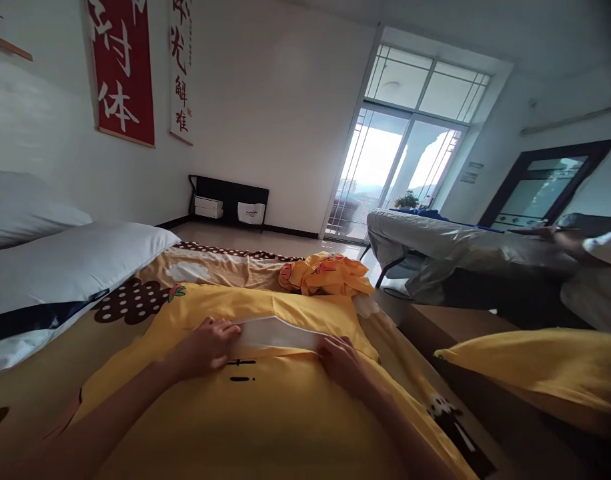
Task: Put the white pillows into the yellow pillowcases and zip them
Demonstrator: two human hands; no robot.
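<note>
Had a yellow pillowcase (285, 420) with black printed marks lying across the middle of the patterned bedsheet (230, 270), with white fabric (280, 333) showing through its long opening. Curled the left hand (213, 343) at the left end of the opening, apparently pinching its edge between thumb and fingers. Bent the right hand (341, 357) over the right end, touching the edge; could not tell how tightly. Saw crumpled orange-yellow cloth (330, 275) at the bedsheet's far edge, white pillows (80, 260) along its left, and a second yellow pillow (545, 363) off its right side.
</note>
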